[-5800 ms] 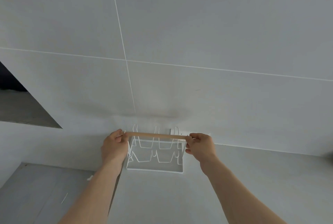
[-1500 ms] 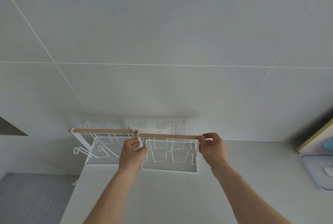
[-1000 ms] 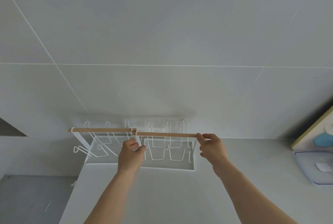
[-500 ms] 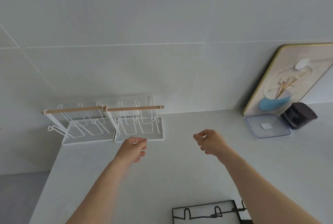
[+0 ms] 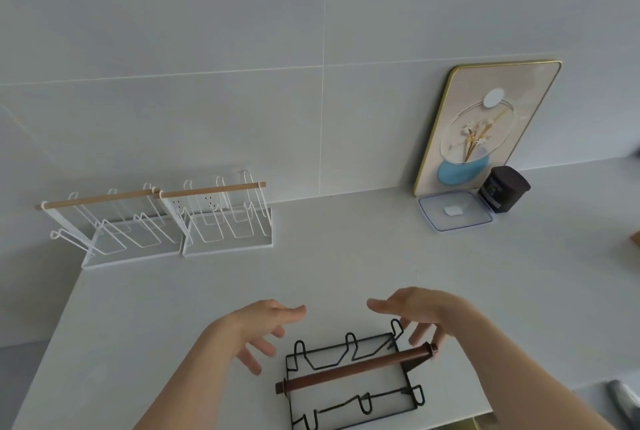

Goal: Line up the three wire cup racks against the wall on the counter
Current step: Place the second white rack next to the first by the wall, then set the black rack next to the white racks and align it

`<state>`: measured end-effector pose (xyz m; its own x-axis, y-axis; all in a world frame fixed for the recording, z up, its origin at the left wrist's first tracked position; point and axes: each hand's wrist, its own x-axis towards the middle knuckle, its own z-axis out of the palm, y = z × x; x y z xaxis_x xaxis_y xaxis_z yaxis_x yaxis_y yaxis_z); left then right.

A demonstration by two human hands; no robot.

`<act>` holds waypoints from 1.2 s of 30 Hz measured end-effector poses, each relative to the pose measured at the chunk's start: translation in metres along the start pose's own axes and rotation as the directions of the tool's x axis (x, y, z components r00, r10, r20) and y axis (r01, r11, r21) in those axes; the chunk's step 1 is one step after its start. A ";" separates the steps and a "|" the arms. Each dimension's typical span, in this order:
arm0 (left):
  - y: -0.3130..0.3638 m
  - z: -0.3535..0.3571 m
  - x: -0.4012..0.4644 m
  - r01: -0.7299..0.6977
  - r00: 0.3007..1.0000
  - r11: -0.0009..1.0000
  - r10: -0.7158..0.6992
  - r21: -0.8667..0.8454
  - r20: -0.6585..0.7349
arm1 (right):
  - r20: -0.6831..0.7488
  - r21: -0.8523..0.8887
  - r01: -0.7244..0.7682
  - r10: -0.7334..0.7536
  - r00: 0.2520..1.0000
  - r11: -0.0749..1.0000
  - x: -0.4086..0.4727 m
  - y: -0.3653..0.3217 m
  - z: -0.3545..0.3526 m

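Two white wire cup racks with pale wooden bars stand side by side against the tiled wall, the left rack [image 5: 104, 222] at the counter's left end and the right rack [image 5: 225, 215] touching it. A black wire cup rack [image 5: 353, 381] with a dark brown wooden bar sits near the counter's front edge. My left hand [image 5: 263, 329] hovers just left of the black rack, fingers spread, holding nothing. My right hand [image 5: 422, 312] hovers over its right end, fingers spread and close to the bar's tip, holding nothing.
A gold-rimmed picture board [image 5: 485, 125] leans on the wall at the right, with a clear lid [image 5: 453, 213] and a dark jar [image 5: 504, 189] in front of it. The counter [image 5: 346, 256] ends at the left beside the white racks. A grey object [image 5: 623, 398] shows at the bottom right.
Both hands let go of the right white rack, which now stands against the wall. The view swung down and right, and both hands came back over the black rack.
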<state>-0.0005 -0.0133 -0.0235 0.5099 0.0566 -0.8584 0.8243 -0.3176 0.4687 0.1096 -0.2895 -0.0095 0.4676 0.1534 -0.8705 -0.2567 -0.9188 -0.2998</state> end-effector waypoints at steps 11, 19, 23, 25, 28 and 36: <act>-0.016 0.032 -0.005 0.100 0.985 0.995 -0.095 -0.024 0.145 | 0.053 0.212 0.005 -0.017 0.998 0.977 0.010 0.036 0.018; -0.012 0.038 0.004 -0.063 0.997 0.998 0.064 0.015 -0.034 | -0.156 0.104 0.144 -0.127 0.980 0.984 0.012 0.035 0.017; -0.004 0.034 0.011 -0.140 0.982 0.990 0.138 -0.010 -0.131 | -0.235 0.144 0.201 -0.164 0.958 0.969 0.015 0.029 0.011; 0.001 0.029 0.014 -0.178 0.969 0.984 0.170 -0.024 -0.181 | -0.250 0.168 0.233 -0.187 0.950 0.958 0.020 0.026 0.007; 0.010 0.023 0.017 -0.240 0.940 0.969 0.215 -0.062 -0.266 | -0.269 0.161 0.257 -0.208 0.940 0.953 0.022 0.019 0.000; 0.048 0.003 0.028 -0.355 0.816 0.934 0.294 -0.030 -0.497 | -0.415 0.163 0.350 -0.258 0.873 0.923 0.039 -0.013 -0.031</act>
<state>0.0526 -0.0302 -0.0261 0.7810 0.4235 -0.4589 0.5965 -0.2881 0.7492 0.1571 -0.2829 -0.0273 0.8250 0.2197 -0.5206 -0.2112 -0.7347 -0.6447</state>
